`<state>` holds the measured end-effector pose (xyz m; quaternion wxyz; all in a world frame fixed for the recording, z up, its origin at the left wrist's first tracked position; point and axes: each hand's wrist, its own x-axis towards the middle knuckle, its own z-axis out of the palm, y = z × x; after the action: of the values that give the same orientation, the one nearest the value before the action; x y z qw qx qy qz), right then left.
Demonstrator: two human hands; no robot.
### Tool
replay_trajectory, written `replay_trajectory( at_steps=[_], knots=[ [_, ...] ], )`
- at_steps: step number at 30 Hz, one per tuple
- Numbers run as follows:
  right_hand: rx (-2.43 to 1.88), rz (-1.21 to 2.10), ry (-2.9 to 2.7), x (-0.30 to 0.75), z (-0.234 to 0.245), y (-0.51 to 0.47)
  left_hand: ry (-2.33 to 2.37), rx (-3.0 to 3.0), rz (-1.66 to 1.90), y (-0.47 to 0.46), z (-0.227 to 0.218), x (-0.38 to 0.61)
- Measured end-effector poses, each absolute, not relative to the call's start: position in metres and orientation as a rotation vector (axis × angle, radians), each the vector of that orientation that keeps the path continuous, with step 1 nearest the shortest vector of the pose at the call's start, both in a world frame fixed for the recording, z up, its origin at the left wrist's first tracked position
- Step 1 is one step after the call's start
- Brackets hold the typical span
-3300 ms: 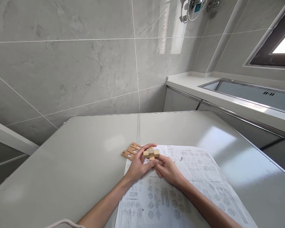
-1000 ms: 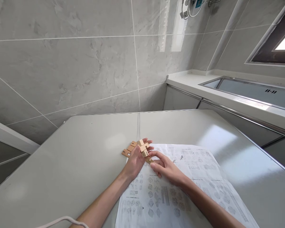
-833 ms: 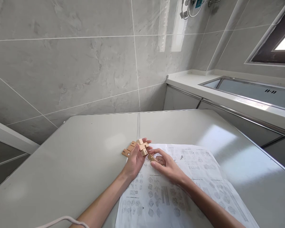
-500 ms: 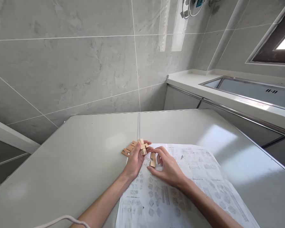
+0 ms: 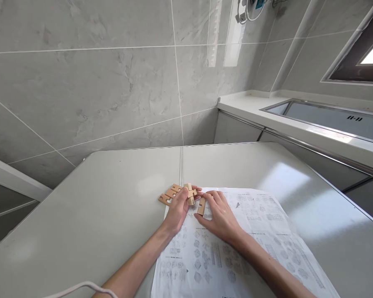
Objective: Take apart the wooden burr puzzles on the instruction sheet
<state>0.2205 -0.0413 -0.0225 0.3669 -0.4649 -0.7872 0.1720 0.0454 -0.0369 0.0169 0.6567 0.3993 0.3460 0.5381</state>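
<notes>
With twelve o'clock toward the tiled wall [image 5: 112, 82], a pale cable [image 5: 87, 284] arches at the near edge of the grey table [image 5: 96, 198], around seven o'clock from the hands. Further right, a row of flat wooden pieces [image 5: 165, 200] with cut-outs lies at eleven o'clock from the left hand [image 5: 178, 212]; one carries a 2, another a numeral that looks like a 3, and the hand's thumb side covers part of the row. The left hand is curled, its thumb pressed over the near side of a wooden cross [image 5: 191, 193] made of interlocked bars, its fingertips showing beyond the far side. The wooden cross sits at one o'clock from that palm, tilted, with a dark mark on its near end too small to read. At five o'clock from the cross, just beside it and apart from it, is a notched bar [image 5: 201, 206], its cut facing nine o'clock. The right hand [image 5: 221, 217] pinches this bar end to end, thumb at the near end and fingers at the far one, so the bar stands at ten o'clock from the palm. Under both hands spreads a creased paper sheet [image 5: 245, 256] printed with small diagrams, and a sink [image 5: 317, 115] lies well apart at two o'clock.
</notes>
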Motion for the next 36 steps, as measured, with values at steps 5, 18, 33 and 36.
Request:
replay_trajectory(
  at_steps=[5, 18, 33, 36],
  knots=[
    [-1.204, 0.452, -2.028, 0.221, -0.023, -0.041, 0.833, 0.931, 1.196, -0.038, 0.019, 0.046],
    [-1.053, 0.486, -1.948, 0.22, -0.011, -0.049, 0.916, 1.041, 1.144, -0.038, 0.011, 0.047],
    [-0.991, 0.571, -2.001, 0.221, -0.01, -0.05, 0.93, 1.305, 1.069, -0.04, 0.014, 0.047],
    [-0.996, 0.562, -1.998, 0.221, -0.011, -0.049, 0.902, 1.325, 1.074, -0.04, 0.015, 0.048]
  ],
)
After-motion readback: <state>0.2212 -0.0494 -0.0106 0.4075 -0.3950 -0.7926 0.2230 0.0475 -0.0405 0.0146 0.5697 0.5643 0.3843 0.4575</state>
